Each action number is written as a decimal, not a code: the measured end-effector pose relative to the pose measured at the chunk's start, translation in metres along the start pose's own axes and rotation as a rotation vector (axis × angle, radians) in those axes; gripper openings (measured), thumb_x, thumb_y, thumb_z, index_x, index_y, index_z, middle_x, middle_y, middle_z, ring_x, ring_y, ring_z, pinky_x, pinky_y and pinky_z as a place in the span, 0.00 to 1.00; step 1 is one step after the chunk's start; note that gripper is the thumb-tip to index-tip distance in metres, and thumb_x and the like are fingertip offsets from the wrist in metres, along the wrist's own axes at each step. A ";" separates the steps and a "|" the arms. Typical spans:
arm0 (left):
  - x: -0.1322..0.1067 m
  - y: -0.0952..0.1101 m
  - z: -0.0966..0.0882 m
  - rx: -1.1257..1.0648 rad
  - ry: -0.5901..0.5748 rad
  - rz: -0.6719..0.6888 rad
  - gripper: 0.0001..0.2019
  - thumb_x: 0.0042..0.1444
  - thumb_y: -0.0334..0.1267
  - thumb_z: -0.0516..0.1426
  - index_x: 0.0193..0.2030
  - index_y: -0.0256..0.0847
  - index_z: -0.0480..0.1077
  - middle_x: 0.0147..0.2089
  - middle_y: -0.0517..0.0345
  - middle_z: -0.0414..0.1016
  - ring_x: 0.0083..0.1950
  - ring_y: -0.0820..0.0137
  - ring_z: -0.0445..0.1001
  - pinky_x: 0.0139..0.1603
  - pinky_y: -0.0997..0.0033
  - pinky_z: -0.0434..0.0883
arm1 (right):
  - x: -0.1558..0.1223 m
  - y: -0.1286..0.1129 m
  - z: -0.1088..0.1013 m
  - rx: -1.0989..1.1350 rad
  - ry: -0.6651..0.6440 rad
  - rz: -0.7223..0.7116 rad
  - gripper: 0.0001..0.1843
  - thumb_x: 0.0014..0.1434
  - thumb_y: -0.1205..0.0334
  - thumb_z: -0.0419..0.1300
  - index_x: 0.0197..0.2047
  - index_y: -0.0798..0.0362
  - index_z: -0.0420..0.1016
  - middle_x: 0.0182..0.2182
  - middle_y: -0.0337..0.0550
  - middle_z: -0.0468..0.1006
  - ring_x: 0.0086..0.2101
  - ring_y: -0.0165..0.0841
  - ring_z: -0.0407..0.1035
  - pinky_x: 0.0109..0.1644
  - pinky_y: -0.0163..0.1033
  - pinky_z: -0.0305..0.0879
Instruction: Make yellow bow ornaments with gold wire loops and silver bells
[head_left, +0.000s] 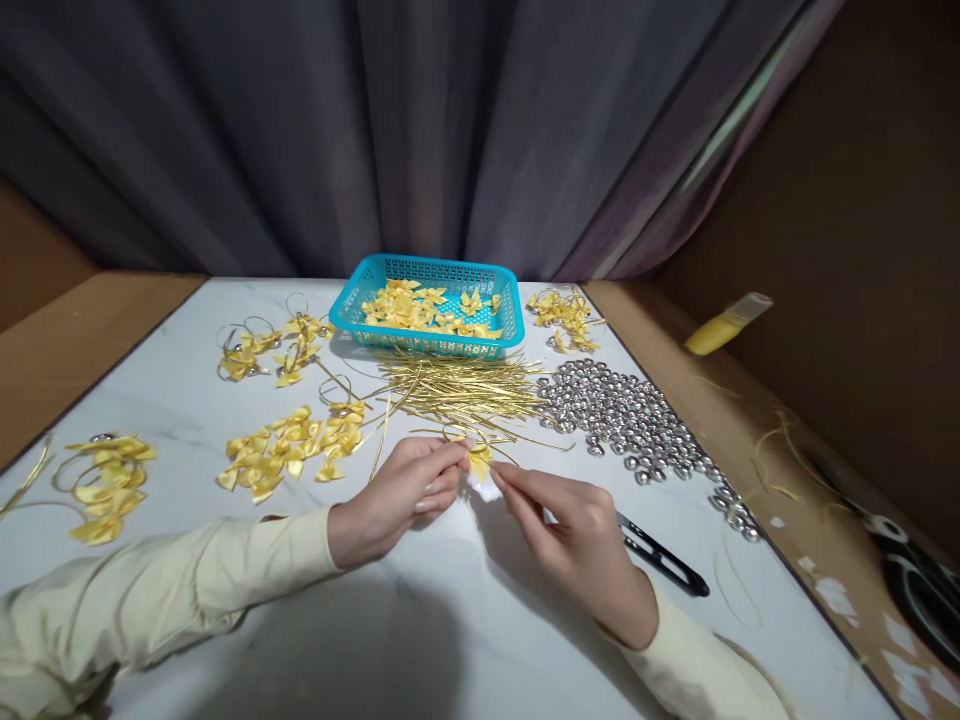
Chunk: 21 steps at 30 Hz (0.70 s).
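Here the left hand [397, 495] and right hand [570, 530] pinch a yellow bow [480, 459] between them.

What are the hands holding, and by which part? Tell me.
A small yellow ribbon bow, pinched by fingertips: the left hand at its left edge, the right hand at its right edge.

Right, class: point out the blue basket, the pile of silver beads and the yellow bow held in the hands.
blue basket [420, 346], head view, on its front wall.
silver beads [622, 415], head view, middle of the pile.
yellow bow [480, 460], head view, on the ribbon's middle.
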<state>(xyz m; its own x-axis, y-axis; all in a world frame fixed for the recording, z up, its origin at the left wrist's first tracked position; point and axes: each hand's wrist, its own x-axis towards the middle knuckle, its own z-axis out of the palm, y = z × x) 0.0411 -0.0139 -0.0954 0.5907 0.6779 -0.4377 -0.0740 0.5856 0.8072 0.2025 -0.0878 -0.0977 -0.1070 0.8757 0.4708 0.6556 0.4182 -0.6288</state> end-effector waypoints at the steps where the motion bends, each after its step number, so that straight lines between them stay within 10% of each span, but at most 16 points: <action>1: 0.000 0.000 0.000 0.002 -0.002 0.002 0.14 0.57 0.40 0.54 0.23 0.36 0.63 0.12 0.72 0.49 0.13 0.84 0.42 0.14 0.81 0.41 | -0.001 0.002 0.000 -0.031 0.009 -0.048 0.12 0.59 0.73 0.52 0.43 0.61 0.74 0.29 0.48 0.79 0.26 0.31 0.72 0.31 0.34 0.67; 21: 0.001 -0.001 -0.002 0.031 -0.051 -0.012 0.13 0.55 0.41 0.55 0.24 0.36 0.63 0.13 0.73 0.48 0.13 0.84 0.42 0.15 0.81 0.39 | 0.007 0.008 -0.005 -0.405 -0.034 -0.478 0.16 0.58 0.77 0.47 0.47 0.64 0.69 0.17 0.38 0.65 0.20 0.29 0.57 0.22 0.36 0.53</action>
<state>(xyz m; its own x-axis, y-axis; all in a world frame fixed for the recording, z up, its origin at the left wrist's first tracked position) 0.0397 -0.0130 -0.0976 0.6314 0.6472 -0.4272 -0.0425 0.5790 0.8142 0.2107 -0.0798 -0.0966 -0.4777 0.6244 0.6180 0.7599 0.6467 -0.0660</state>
